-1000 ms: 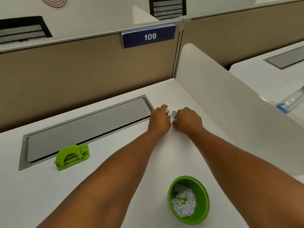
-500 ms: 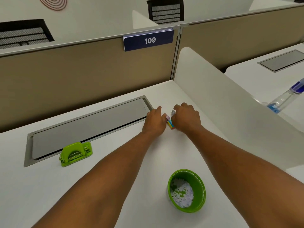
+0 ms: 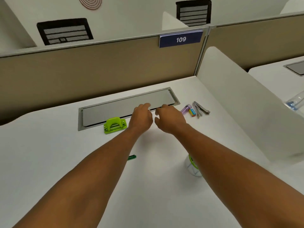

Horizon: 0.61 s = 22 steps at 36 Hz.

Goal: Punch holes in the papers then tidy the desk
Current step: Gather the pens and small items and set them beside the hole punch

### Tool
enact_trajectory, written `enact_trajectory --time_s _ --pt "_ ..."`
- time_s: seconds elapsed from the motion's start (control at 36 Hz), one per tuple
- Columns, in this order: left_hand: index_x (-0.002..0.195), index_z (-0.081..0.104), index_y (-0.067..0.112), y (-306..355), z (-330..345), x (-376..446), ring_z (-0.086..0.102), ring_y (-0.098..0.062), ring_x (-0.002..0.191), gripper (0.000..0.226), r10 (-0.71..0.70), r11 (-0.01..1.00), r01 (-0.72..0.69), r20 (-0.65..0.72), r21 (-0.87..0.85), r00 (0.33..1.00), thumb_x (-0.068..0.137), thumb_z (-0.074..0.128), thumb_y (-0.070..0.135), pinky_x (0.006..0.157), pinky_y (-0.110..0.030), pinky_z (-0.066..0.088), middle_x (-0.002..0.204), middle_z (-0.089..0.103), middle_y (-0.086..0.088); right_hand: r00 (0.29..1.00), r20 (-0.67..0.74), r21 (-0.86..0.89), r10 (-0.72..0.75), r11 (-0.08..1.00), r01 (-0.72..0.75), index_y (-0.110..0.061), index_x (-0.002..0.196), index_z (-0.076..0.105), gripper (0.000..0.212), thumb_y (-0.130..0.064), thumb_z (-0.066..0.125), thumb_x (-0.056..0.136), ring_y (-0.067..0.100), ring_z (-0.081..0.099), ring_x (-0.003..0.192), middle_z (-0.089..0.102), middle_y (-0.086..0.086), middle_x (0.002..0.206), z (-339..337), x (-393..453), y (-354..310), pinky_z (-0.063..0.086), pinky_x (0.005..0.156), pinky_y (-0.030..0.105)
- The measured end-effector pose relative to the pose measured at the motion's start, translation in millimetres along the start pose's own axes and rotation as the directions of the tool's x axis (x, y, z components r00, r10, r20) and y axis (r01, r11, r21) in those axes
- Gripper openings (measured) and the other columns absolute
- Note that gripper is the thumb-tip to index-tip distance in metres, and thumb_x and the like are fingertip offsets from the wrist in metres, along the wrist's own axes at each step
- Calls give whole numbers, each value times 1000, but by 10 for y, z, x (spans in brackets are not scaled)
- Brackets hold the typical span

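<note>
Two bare arms reach out over a white desk (image 3: 49,162). The left hand (image 3: 141,117) and the right hand (image 3: 169,119) float side by side, close together but not touching, near the front edge of a grey flap (image 3: 125,109) set into the desk. Both hands are empty, with fingers loosely curled and holding nothing. The green hole punch (image 3: 114,125) sits on the desk just left of the left hand, touching the near edge of the flap. To the right of the right hand lie three small things in a row: a purple tube (image 3: 186,109), a little colourful eraser (image 3: 192,112) and some metal clips (image 3: 199,109). Nearer, a green pen (image 3: 132,157) peeks out from under the left arm. A green-rimmed cup (image 3: 192,167) is mostly hidden by the right arm. A blue sign (image 3: 180,39) on the far wall says 109.
</note>
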<state>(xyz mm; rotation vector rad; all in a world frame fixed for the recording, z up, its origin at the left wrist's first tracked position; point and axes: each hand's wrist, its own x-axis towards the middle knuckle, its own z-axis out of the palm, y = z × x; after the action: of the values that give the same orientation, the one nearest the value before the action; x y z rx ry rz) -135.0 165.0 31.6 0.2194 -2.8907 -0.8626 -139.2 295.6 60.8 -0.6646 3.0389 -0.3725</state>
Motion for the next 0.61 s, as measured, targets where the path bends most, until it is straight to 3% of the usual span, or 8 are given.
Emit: enact_trajectory --time_s 0.22,0.33,0.5,0.61 --pt "123 63 11 -743 -503 -682 58 -28 116 32 -112 994 112 -44 -14 993 95 49 6 90 -29 44 126 62 -9 964 195 22 -180 984 179 -20 123 61 38 -39 60 91 27 57 108 61 6 119 312 -372 -724 53 85 40" --pt "123 64 14 -1044 -640 -996 56 -25 117 31 -149 989 149 -34 -6 988 94 53 14 96 -30 42 129 61 -8 929 278 -1 -243 968 253 -20 125 60 37 -37 61 91 27 54 111 59 6 119 457 -506 -923 50 84 38" --pt "127 59 15 -1370 -691 -1287 51 -25 118 36 -205 967 187 95 171 974 93 59 28 96 -35 47 126 58 -8 900 322 -23 -294 948 318 -22 126 59 37 -36 62 91 27 53 113 58 5 123 640 -640 -1164 49 84 38" --pt "113 65 17 -1501 -670 -1371 56 -24 104 28 -214 959 176 158 221 964 90 61 32 81 -31 46 112 58 -8 894 321 -33 -314 939 341 -19 124 60 34 -33 58 93 28 52 111 57 7 121 765 -704 -1251 48 80 38"
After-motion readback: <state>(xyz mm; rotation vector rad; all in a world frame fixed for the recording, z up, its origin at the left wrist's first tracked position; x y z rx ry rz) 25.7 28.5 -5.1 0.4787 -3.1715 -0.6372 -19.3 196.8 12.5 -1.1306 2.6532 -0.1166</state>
